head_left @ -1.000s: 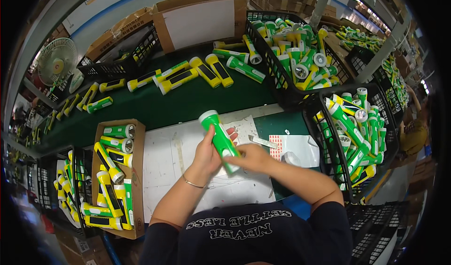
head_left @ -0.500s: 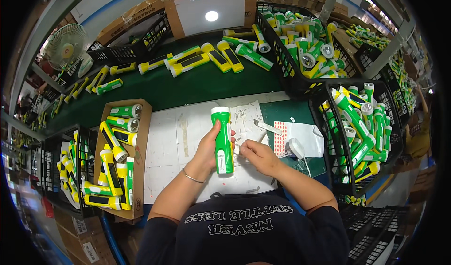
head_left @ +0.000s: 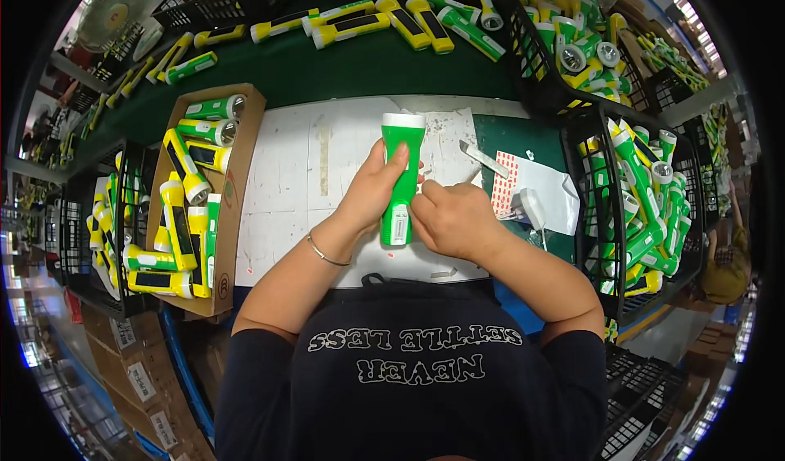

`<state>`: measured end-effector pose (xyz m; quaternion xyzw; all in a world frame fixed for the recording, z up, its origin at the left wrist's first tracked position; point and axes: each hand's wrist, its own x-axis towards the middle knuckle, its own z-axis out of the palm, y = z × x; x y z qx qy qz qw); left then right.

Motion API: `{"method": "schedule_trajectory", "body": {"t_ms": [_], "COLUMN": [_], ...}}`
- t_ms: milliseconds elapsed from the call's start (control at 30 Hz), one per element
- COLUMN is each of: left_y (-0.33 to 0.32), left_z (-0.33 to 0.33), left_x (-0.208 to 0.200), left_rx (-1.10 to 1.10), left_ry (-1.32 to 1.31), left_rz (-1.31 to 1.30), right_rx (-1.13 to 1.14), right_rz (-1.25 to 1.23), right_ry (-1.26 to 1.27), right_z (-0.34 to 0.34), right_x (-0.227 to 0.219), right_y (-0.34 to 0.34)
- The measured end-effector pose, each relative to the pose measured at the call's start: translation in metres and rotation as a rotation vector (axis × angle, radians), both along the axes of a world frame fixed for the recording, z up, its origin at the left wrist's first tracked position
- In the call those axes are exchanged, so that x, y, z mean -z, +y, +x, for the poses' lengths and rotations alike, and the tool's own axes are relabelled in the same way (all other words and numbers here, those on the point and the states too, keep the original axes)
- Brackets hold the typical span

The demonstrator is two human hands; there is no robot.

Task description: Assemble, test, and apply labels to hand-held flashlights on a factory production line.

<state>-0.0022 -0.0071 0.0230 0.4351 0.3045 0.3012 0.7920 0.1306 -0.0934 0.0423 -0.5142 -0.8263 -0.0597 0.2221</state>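
A green flashlight (head_left: 398, 222) with a white head stands pointed away from me over the white work sheet (head_left: 282, 166). My left hand (head_left: 370, 189) wraps its middle, the thumb lying on the green body. My right hand (head_left: 452, 220) is curled against the right side of the handle near its lower end. Whatever its fingertips hold is hidden behind the knuckles. Right of that hand lie a utility knife (head_left: 484, 160), a sheet of small red stickers (head_left: 504, 184) and a white plug-like piece with a cord (head_left: 533, 207).
An open carton (head_left: 246, 146) of green and yellow flashlights stands at the left, beside a black crate (head_left: 124, 215). More filled black crates (head_left: 599, 207) stand at the right. Across the green belt (head_left: 343, 72) lies a row of flashlights (head_left: 352, 29).
My view has tipped downward, so the carton and lit spot at the back have left it. My right hand has closed in against the flashlight's handle; my left still holds it.
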Motion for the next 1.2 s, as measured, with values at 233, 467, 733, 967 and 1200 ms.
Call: {"method": "schedule_trajectory", "body": {"t_ms": [233, 467, 733, 967, 1200], "left_y": [0.011, 0.011, 0.015, 0.001, -0.003], "left_z": [-0.017, -0.019, -0.028, -0.024, -0.035], "left_x": [0.003, -0.006, -0.008, -0.004, -0.01], "left_rx": [-0.073, -0.069, -0.087, 0.005, 0.08], "left_ry": [0.003, -0.166, -0.202, -0.296, -0.272], "left_rz": [-0.031, -0.119, -0.101, -0.142, -0.152], "right_rx": [-0.334, -0.035, -0.169, 0.18, -0.002], "right_rz": [-0.186, -0.101, -0.071, -0.379, -0.407], "right_ry": [0.109, 0.311, 0.509, 0.965, 1.111], "right_z": [-0.011, -0.018, -0.019, -0.027, -0.014], "right_x": [0.011, 0.027, 0.011, 0.017, 0.012], "right_y": [-0.037, -0.021, -0.016, 0.006, 0.005]}}
